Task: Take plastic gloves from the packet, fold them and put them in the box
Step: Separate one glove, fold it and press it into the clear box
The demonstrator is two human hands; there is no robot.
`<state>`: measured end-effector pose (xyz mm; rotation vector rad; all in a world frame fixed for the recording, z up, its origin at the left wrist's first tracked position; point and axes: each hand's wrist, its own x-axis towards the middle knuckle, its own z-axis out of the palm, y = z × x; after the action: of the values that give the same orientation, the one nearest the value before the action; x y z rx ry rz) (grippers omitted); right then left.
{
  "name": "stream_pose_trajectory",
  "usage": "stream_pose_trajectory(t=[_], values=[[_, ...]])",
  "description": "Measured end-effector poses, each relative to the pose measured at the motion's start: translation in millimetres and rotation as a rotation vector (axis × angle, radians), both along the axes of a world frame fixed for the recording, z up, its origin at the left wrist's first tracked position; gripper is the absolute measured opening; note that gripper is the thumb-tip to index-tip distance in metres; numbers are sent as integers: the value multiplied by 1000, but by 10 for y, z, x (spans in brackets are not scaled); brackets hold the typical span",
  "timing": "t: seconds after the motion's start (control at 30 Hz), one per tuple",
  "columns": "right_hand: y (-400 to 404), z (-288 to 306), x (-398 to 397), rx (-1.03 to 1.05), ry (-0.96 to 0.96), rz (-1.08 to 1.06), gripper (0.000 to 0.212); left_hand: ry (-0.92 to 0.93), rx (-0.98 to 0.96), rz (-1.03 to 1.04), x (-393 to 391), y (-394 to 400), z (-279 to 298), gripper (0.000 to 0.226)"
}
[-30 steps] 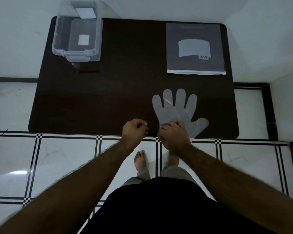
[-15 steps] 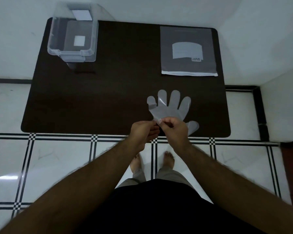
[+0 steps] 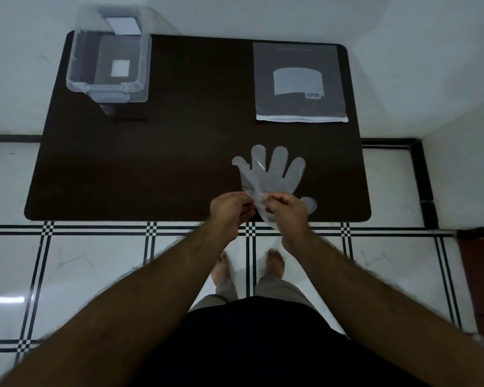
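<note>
**A:** Where is the thin, see-through plastic glove (image 3: 273, 174) right now?

**B:** At the near right of the dark brown rectangular surface (image 3: 179, 163). Its finger end lies flat there; its cuff end is lifted, overhanging the near edge towards the person.

**A:** And the hands?

**B:** Both are closed in pinches on the cuff. The left hand (image 3: 231, 213) nips the film at one side, the right hand (image 3: 287, 215) just beside it, fingertips nearly touching. I'd judge they are either parting the layers or starting a fold; the film is too clear to tell which.

**A:** Which way does it point?

**B:** Its long axis runs from the person outward, fingers fanned towards the far edge, thumb poking out to the right beside the right hand.

**A:** Why there?

**B:** Probably for a flat, close working spot. The flat grey packet with a pale label (image 3: 299, 82) sits straight beyond, its open white edge facing the glove. The clear plastic box with a white sticker (image 3: 109, 71) waits at the far left corner, well apart.
</note>
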<state>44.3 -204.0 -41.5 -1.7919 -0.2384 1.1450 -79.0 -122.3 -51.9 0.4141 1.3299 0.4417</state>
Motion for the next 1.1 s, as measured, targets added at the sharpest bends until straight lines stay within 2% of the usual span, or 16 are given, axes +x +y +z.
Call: stream_pose_trajectory(t=[0.17,0.33,0.5,0.57,0.63,0.7,0.77,0.97,1.03,1.1], values=[[25,39,92,-40,69,-141,10,51,24,-13,-69,5,-45,19],[73,59,205,-83,163,-270,16,241,219,-219,-184,-27,-83,23],[95,124,284,-57,185,-296,17,425,462,-454,-243,-66,-147,52],[100,139,302,-56,169,-286,16,505,608,-521,-246,-81,-163,54],[114,156,311,-59,141,-268,15,630,843,-595,-234,-75,-151,49],[126,163,324,-58,129,-256,14,651,1067,-740,-196,-48,-85,43],[129,166,335,-66,123,-249,13,618,1177,-928,-136,9,34,38],[162,199,354,-76,114,-242,13,702,1109,-1295,40,320,71,25],[190,220,371,-72,115,-247,14,737,1155,-1404,77,385,21,35],[215,250,393,-66,113,-257,15,750,1148,-1485,86,425,-27,62]])
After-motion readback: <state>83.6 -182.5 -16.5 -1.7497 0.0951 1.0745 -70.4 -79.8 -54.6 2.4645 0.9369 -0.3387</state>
